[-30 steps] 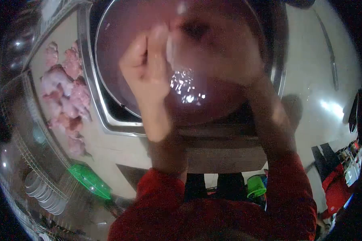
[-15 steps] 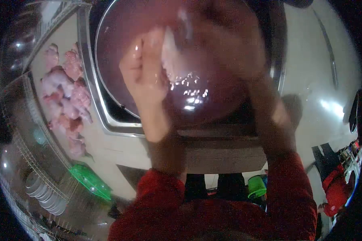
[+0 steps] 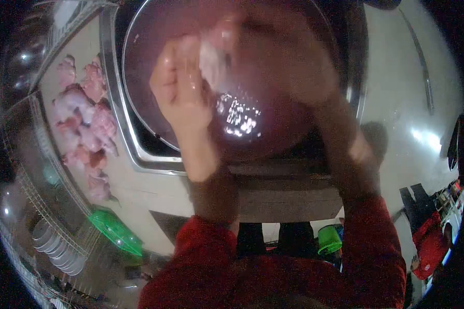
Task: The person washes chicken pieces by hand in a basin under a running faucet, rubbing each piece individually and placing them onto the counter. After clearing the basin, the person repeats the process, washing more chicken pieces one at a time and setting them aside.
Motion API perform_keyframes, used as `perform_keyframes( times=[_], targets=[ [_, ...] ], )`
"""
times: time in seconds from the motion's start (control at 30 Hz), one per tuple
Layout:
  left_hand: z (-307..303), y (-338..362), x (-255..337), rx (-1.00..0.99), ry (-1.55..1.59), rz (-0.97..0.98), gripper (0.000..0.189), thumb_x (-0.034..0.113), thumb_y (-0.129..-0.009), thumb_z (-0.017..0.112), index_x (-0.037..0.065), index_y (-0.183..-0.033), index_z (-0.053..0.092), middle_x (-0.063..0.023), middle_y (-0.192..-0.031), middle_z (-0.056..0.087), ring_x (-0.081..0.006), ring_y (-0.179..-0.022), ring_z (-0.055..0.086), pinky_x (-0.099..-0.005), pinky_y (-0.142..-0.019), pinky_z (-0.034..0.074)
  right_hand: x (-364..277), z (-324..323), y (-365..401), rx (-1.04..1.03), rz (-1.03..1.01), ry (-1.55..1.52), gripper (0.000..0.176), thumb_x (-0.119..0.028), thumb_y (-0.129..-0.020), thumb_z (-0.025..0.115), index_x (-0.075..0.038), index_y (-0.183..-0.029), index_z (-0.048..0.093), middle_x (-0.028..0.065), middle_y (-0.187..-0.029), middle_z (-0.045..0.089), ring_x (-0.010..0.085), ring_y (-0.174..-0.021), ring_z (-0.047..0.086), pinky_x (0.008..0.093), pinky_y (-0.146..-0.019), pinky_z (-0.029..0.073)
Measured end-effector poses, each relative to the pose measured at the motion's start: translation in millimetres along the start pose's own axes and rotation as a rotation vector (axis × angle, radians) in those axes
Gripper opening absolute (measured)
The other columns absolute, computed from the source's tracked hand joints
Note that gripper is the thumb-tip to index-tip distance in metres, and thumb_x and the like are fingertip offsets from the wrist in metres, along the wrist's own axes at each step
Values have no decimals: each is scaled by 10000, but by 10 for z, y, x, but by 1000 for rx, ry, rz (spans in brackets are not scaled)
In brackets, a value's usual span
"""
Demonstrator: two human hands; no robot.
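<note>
A large round basin [image 3: 144, 110] of cloudy reddish water sits in the sink, both my hands over it. My left hand [image 3: 183, 90] is closed, its fingers curled around a pale piece of raw chicken [image 3: 212, 67]. From the other side, my right hand [image 3: 294, 67] reaches to the same piece, dark and smeared by motion; its fingers do not show clearly. Water below the chicken glints with ripples.
Several raw chicken pieces [image 3: 85, 121] lie on the counter left of the metal sink rim [image 3: 139, 159]. Farther left are a green basket [image 3: 116, 234] and stacked plates [image 3: 59, 250]. A green bucket [image 3: 329, 239] stands below; another person in red [image 3: 430, 244] is at the right.
The chicken piece has shifted slightly left and turned between my hands. My left hand has edged left, and the ripples in the water have changed shape.
</note>
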State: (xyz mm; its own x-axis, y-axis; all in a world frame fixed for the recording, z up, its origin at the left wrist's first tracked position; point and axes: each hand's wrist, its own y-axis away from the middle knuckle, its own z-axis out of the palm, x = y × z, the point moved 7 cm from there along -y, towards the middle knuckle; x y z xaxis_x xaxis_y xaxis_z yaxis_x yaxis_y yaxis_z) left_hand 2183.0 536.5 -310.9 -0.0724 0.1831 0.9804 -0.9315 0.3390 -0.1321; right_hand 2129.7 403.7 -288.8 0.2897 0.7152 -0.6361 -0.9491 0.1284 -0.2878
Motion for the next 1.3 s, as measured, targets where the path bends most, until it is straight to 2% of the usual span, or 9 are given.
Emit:
perform_keyframes(
  times=[0.07, 0.17, 0.3, 0.37, 0.47, 0.7, 0.9, 1.07, 1.3],
  targets=[
    [-11, 18, -34, 43, 38, -86, 147, 107, -955, 571, -12, -986, 653, 18, -749, 581, -25, -619, 479, -184, -523, 328, -129, -55, -3, 33, -65, 671, 206, -205, -986, 571, -2, -973, 606, 23, -784, 599, 112, -687, 587, 256, -614, 496],
    [-16, 5, -61, 29, 28, -110, 152, 111, -964, 561, -9, -982, 654, 10, -774, 593, -30, -642, 487, -187, -545, 337, -66, -242, 71, 281, -78, 896, 284, -324, -909, 621, -51, -983, 638, 119, -812, 672, 281, -721, 657, 389, -683, 528],
    [48, -7, 25, 6, -4, -10, 168, 131, -969, 562, -8, -984, 656, 8, -793, 599, -37, -680, 507, -189, -566, 350, -23, -257, 100, 257, 126, 919, 254, -263, -953, 574, -33, -1045, 631, 108, -849, 674, 236, -763, 652, 364, -735, 532],
    [32, 7, 79, 31, -201, 115, 173, 146, -964, 572, -5, -978, 655, -3, -819, 621, -46, -712, 525, -193, -596, 382, -92, -271, 164, 358, -223, 1085, 232, -248, -947, 589, -36, -1031, 630, 105, -850, 666, 227, -776, 646, 347, -758, 533],
    [118, 13, 65, -57, -106, -117, 126, 102, -925, 622, -1, -989, 657, -17, -856, 648, -53, -752, 550, -197, -643, 423, -217, -91, 35, 354, 303, 719, 258, -246, -993, 565, -6, -913, 613, 8, -754, 591, 89, -639, 564, 254, -553, 468],
    [160, 24, 67, -91, -144, -201, 218, 25, -869, 679, -32, -1079, 669, -47, -942, 688, -76, -822, 600, -207, -706, 458, -130, -132, -15, 208, 168, 324, 249, -230, -987, 574, -14, -876, 631, 16, -750, 593, 72, -636, 548, 256, -534, 413],
    [124, -5, 1, -93, -20, -29, 229, 116, -928, 618, -54, -1072, 672, -82, -989, 697, -94, -876, 622, -204, -739, 466, -212, -172, 60, 297, 198, 737, 223, -210, -963, 608, 1, -1010, 662, 68, -921, 674, 135, -848, 626, 254, -740, 504],
    [192, 28, 27, -54, 123, -213, 216, 123, -939, 596, -23, -1082, 668, -54, -977, 690, -86, -855, 617, -198, -727, 463, 27, -266, 124, 337, 372, 116, 277, -198, -946, 634, 4, -1135, 640, 69, -1095, 660, 151, -996, 623, 273, -878, 513],
    [166, 5, -28, -108, 206, -233, 217, 137, -930, 636, 0, -1097, 650, -31, -906, 682, -70, -750, 599, -192, -635, 443, -195, -160, 44, 324, 248, 358, 249, -132, -947, 619, 20, -1144, 633, 93, -1127, 649, 174, -1041, 623, 281, -913, 511]
  ],
)
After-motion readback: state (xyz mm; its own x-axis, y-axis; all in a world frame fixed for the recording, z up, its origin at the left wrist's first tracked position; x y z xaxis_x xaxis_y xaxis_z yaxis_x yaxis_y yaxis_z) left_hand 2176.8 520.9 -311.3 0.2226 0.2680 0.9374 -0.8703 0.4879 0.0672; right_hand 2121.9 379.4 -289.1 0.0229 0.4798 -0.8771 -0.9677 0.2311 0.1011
